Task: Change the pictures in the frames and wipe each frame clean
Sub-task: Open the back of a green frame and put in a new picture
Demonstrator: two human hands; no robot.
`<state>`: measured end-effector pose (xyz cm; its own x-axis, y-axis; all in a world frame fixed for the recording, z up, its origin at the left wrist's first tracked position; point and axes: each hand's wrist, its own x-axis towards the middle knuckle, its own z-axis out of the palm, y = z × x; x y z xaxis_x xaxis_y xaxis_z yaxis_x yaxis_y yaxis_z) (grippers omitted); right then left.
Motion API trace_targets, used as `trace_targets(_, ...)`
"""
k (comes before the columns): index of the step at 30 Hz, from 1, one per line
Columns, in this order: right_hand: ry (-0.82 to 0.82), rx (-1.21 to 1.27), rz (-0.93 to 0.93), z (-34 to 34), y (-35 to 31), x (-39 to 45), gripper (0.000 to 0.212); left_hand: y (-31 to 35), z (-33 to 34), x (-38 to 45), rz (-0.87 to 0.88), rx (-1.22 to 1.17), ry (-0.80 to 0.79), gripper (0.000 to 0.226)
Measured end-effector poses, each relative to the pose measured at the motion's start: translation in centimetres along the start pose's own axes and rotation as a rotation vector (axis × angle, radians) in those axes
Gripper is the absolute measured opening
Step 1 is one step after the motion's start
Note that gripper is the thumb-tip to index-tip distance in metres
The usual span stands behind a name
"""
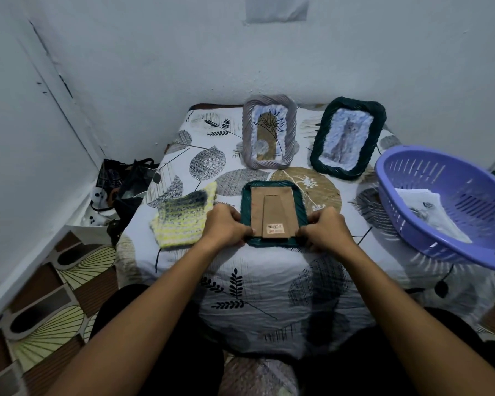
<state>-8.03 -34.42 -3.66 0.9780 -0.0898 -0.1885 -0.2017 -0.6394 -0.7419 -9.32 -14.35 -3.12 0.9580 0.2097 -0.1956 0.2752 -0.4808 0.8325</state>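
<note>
Both hands, left hand (226,225) and right hand (325,228), pinch the near corners of the green frame (273,214), face down mid-table (cardboard back on) | cloth (182,217) just left, unused | two frames upright behind | swap seemingly just starting

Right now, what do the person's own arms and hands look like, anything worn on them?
Both forearms are bare right up to the bottom edge of the picture: no sleeves show. The left hand and right hand wear no gloves, and no watch, bracelet or ring shows on their visible sides. No marks or tattoos show on the arms.
</note>
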Motion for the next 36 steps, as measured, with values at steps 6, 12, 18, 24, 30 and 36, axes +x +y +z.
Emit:
trace_targets(6,0.003,0.1,0.059,-0.2,-0.4,-0.4,0.01,-0.4,0.3,0.5,-0.041,-0.051,0.008,0.026)
trace_targets(12,0.014,0.136,0.089,-0.2,-0.4,-0.3,0.02,-0.6,0.4,0.7,-0.095,-0.085,0.01,0.027)
trace_targets(18,0.005,0.191,0.125,-0.2,-0.3,-0.1,0.021,-0.7,0.4,0.9,-0.145,-0.126,0.007,0.028)
trace_targets(24,-0.029,0.23,0.156,-0.2,-0.3,0.1,0.021,-0.8,0.4,1.4,-0.168,-0.13,-0.004,0.027)
trace_targets(30,-0.046,0.251,0.161,-0.3,-0.2,0.2,0.022,-0.8,0.5,1.4,-0.168,-0.139,0.005,0.026)
trace_targets(36,-0.073,0.251,0.164,-0.3,-0.2,0.4,0.022,-0.6,0.4,1.2,-0.161,-0.123,-0.002,0.026)
